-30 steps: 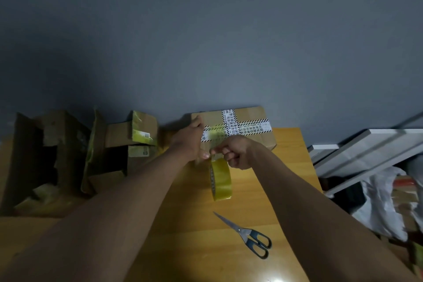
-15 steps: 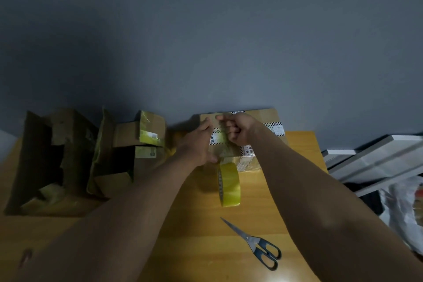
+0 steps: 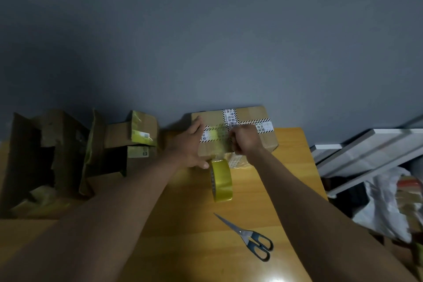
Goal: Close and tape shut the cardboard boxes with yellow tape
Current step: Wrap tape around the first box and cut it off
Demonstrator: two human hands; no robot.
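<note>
Shifted right hand (image 3: pixel 246 138) back toward box (image 3: pixel 249 117) middle, fist clenched on tape strip (image 3: pixel 218 142). Left hand (image 3: pixel 190 144) flat, steadying box's left end. Roll (image 3: pixel 221 179) on edge below, strip running up over box.

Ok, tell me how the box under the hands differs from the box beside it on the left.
The box under the hands is closed, its flaps flat; the left box stands open with flaps up and a dark inside. The closed one carries white printed bands with black-striped edges; the open one shows yellow-green tape remnants and small labels. The left hand and right hand are on the closed one; nothing touches the open one. Both are brown cardboard on the wooden table.
</note>
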